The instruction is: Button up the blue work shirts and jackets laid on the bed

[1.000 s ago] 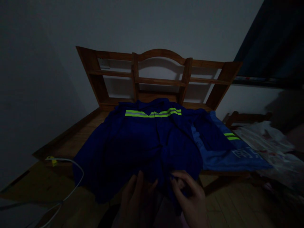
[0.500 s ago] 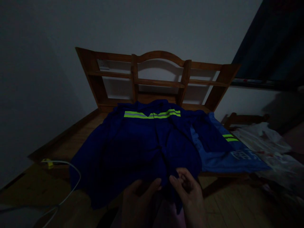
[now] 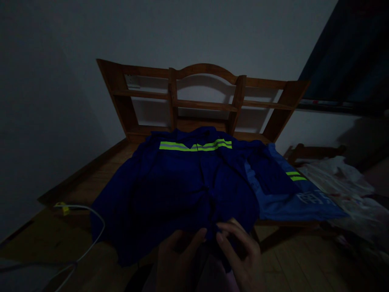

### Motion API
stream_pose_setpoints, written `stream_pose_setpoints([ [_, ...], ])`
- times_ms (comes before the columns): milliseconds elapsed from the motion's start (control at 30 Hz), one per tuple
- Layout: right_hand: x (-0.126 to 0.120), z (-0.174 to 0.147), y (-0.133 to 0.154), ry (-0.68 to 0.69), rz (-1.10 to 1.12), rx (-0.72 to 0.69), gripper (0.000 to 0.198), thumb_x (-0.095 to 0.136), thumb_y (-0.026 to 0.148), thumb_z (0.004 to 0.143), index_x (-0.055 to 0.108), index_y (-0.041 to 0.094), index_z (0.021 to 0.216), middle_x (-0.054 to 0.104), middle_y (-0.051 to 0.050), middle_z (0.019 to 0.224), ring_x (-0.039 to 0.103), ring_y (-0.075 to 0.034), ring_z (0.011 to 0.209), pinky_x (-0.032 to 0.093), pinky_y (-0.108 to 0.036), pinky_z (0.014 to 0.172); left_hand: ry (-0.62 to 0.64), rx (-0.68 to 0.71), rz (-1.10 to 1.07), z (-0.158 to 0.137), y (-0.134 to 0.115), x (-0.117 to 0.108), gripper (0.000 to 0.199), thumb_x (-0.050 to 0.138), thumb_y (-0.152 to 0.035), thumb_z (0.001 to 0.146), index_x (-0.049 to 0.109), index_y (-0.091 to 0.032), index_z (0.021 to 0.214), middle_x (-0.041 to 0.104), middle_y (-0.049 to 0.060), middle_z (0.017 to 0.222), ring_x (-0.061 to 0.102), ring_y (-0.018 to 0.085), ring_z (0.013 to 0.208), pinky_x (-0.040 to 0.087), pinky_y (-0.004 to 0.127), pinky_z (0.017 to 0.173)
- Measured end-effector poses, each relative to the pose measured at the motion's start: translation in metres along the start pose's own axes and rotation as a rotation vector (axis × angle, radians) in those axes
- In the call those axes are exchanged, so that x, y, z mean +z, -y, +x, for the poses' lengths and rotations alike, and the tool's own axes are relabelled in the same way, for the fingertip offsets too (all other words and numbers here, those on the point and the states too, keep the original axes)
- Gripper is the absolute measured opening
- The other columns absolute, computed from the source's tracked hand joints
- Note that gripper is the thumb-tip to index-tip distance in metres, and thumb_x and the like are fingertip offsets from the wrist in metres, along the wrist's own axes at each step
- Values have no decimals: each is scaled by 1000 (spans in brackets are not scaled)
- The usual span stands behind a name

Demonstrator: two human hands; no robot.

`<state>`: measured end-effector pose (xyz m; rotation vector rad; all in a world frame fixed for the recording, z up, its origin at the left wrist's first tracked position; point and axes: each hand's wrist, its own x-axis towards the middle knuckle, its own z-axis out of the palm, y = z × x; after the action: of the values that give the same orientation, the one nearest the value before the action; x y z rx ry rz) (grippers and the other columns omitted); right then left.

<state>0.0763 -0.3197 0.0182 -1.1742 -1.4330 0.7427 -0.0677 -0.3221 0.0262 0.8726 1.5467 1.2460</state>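
Note:
A dark blue work jacket [image 3: 170, 182] with a yellow-green reflective stripe across its chest lies spread over the desk, collar towards the shelf. Its lower edge hangs over the front. My left hand [image 3: 180, 253] pinches the bottom hem just left of the front opening. On the other side of that opening, my right hand [image 3: 238, 247] holds the jacket's edge between thumb and fingers. Shadow hides the exact spot each hand grips. Under the jacket's sleeve at the right lies a lighter blue garment [image 3: 282, 209] with white lettering and a similar stripe.
A wooden desk [image 3: 100, 168] with an open shelf unit [image 3: 206, 106] stands against the wall. A pale cable [image 3: 100, 227] with a yellow tag hangs at the left. White plastic bags [image 3: 337, 178] lie at the right near a wooden chair [image 3: 316, 151].
My right hand's fingers have shifted slightly left and straightened along the jacket's edge. My left hand stays at the hem. The jacket lies nearly the same.

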Motion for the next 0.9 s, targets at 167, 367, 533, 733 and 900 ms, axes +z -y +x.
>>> stream_pose_setpoints([
  [167, -1, 3, -2, 129, 190, 35, 25, 47, 33, 90, 68, 19, 92, 58, -5, 84, 56, -16, 78, 43, -22, 63, 14, 44, 104, 0, 6, -1, 37, 70, -51, 62, 66, -15, 62, 69, 8, 65, 64, 22, 65, 50, 28, 59],
  [367, 2, 10, -7, 159, 193, 123, 22, 55, 34, 86, 65, 17, 76, 54, -1, 71, 51, -13, 67, 39, -22, 60, -120, 148, 105, -4, 5, 5, 35, 70, -50, 63, 61, -18, 52, 65, 6, 58, 60, 20, 58, 48, 28, 56],
  [533, 4, 13, -10, 92, 47, 166, 17, 65, 31, 78, 62, 16, 71, 56, 0, 65, 53, -13, 65, 41, -21, 62, -79, 259, 88, 2, 16, 8, 18, 73, -41, 57, 65, -25, 54, 67, 7, 59, 62, 22, 61, 48, 27, 59],
  [733, 4, 13, -14, 169, -49, 56, 13, 58, 29, 84, 57, 17, 79, 57, -1, 76, 55, -13, 74, 43, -22, 69, -102, 193, 81, 4, 22, 15, 22, 65, -40, 64, 63, -23, 50, 65, 4, 55, 61, 20, 57, 48, 27, 56],
  [900, 3, 11, -20, 212, -196, -104, 10, 49, 25, 90, 56, 19, 86, 58, -3, 82, 56, -14, 79, 43, -23, 72, -109, 178, 62, 0, 19, 15, 22, 65, -39, 66, 65, -21, 54, 66, 5, 57, 61, 20, 58, 48, 26, 55],
])
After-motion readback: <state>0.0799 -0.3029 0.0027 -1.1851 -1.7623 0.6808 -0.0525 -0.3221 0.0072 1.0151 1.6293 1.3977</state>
